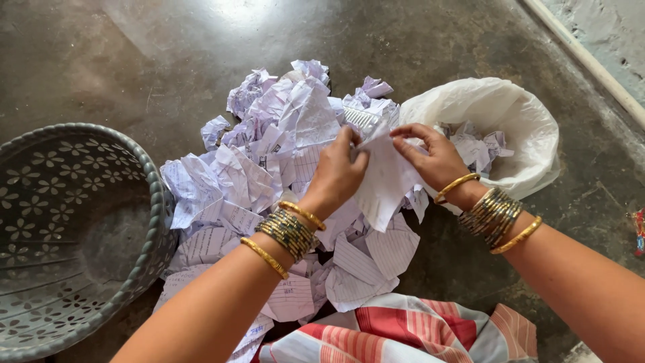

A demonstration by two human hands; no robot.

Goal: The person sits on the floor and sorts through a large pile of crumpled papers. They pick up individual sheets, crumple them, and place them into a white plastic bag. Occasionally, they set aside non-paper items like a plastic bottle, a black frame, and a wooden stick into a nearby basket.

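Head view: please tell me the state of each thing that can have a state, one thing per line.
Left hand: shut, pinching the white paper sheet.
Right hand: shut, pinching the same sheet.
White lined paper sheet: held up between both hands, creased.
Heap of crumpled white papers: loose on the floor.
White plastic bag: open, crumpled paper inside.
Grey perforated plastic basket: tilted, empty.

Hidden and cut-off parts around the paper heap

The grey basket (80,228) runs off the left and bottom edges; the striped cloth (403,336) is cut by the bottom edge. Both forearms leave the frame low down. The left hand (336,176) covers part of the held sheet (386,181), and a small red thing (638,232) at the right edge is too clipped to tell.
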